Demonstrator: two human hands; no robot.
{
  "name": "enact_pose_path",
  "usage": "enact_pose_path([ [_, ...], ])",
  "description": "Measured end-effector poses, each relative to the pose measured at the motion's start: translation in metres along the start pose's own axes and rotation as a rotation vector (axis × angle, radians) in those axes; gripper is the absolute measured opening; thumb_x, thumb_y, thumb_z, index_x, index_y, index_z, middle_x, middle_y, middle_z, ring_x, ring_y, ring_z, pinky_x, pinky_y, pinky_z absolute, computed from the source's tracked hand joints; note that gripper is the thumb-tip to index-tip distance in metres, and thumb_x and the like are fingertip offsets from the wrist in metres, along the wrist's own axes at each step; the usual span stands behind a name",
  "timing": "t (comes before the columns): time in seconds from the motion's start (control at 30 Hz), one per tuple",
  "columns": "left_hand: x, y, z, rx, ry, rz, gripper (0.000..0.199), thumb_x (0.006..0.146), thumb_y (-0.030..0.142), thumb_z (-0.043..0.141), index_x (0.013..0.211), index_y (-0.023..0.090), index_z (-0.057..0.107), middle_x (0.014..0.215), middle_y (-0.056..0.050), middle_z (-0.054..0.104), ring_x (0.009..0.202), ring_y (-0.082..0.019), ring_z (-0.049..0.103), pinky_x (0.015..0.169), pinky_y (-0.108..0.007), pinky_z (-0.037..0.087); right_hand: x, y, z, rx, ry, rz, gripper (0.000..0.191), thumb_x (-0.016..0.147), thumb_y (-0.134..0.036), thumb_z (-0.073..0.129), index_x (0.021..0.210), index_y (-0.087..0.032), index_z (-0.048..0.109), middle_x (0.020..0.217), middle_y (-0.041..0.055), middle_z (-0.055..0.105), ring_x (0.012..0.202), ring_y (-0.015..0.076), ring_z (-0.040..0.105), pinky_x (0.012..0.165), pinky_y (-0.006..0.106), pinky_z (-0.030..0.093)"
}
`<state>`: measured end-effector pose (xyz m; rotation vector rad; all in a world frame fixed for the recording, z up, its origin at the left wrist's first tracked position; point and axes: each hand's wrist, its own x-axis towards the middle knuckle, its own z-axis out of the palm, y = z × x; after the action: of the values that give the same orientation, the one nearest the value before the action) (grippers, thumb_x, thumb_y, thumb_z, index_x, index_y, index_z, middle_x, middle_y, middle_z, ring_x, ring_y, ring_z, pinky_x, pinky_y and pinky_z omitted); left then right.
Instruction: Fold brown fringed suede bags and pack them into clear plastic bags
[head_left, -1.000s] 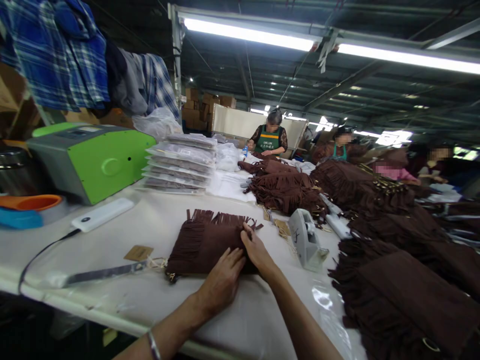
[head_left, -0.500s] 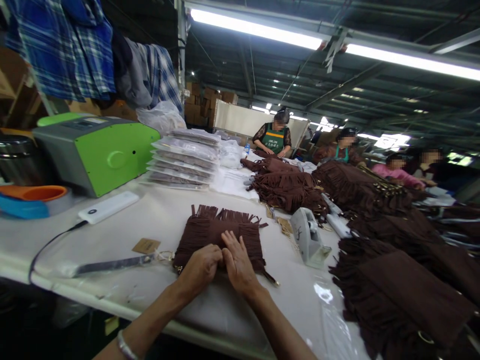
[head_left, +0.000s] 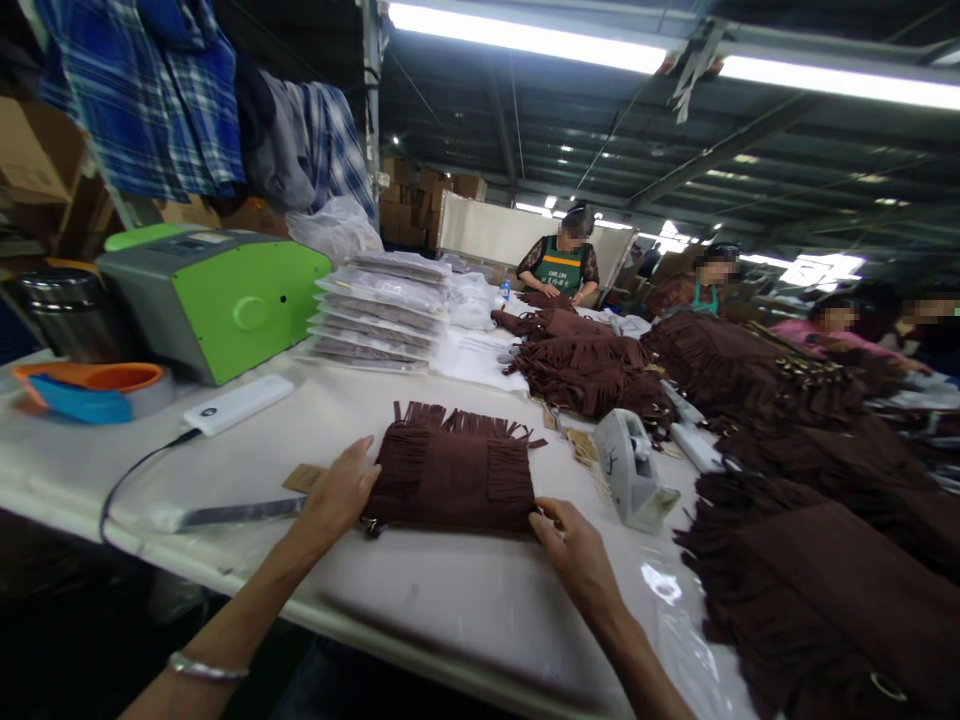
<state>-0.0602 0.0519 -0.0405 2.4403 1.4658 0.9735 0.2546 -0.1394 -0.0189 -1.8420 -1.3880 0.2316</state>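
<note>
Strap [head_left: 241, 513] and paper tag [head_left: 301, 478] lie left of the left hand [head_left: 341, 496], whose fingers touch a brown bag [head_left: 457, 475], though whether they grip cannot be told. That bag lies between both hands, its near right corner pinched by the right hand [head_left: 576, 548]; a tape dispenser [head_left: 624, 465] stands beyond that hand.

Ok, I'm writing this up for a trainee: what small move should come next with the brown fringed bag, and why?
Probably slide the right hand up to straighten the stray strands at the far right corner of the brown fringed bag: they splay out past its right edge. The bag lies flat, and the left hand is at its left edge, where it could steady it.
</note>
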Motion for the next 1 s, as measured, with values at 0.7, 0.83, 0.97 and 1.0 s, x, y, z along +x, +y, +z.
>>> enact_pose_path([
  [0.7,-0.006,0.06,0.021,0.271,-0.132,0.275,0.061,0.094,0.048,0.04,0.141,0.009,0.038,0.148,-0.02,0.039,0.139,-0.031,0.032,0.111,-0.052,0.029,-0.022,0.011,0.015,-0.344,-0.09,-0.254,0.068,0.093,-0.049,0.044,0.149,-0.016,0.027,0.154,0.0128,0.028,0.143,0.028,0.022,0.116,0.055,0.021],
  [0.83,-0.014,0.066,0.036,0.249,-0.273,0.418,0.067,0.095,0.055,0.034,0.145,0.012,0.034,0.149,-0.017,0.038,0.14,-0.028,0.031,0.113,-0.049,0.025,-0.025,0.004,0.045,-0.375,-0.105,-0.333,0.082,0.088,-0.055,0.052,0.151,-0.016,0.018,0.156,0.0148,0.021,0.143,0.0307,0.02,0.115,0.054,0.023],
  [0.97,-0.022,0.075,0.038,0.224,-0.307,0.469,0.073,0.093,0.06,0.035,0.147,0.011,0.028,0.151,-0.017,0.033,0.141,-0.027,0.028,0.114,-0.047,0.023,-0.035,0.001,0.053,-0.357,-0.078,-0.332,0.09,0.084,-0.058,0.057,0.152,-0.016,0.015,0.157,0.0137,0.014,0.144,0.0337,0.016,0.115,0.056,0.021],
  [1.0,-0.023,0.078,0.037,0.216,-0.323,0.474,0.074,0.093,0.06,0.035,0.147,0.011,0.028,0.151,-0.017,0.033,0.141,-0.027,0.028,0.114,-0.047,0.023,-0.037,-0.002,0.053,-0.342,-0.079,-0.322,0.091,0.083,-0.058,0.058,0.152,-0.016,0.016,0.157,0.0139,0.014,0.144,0.0344,0.015,0.115,0.057,0.02],
])
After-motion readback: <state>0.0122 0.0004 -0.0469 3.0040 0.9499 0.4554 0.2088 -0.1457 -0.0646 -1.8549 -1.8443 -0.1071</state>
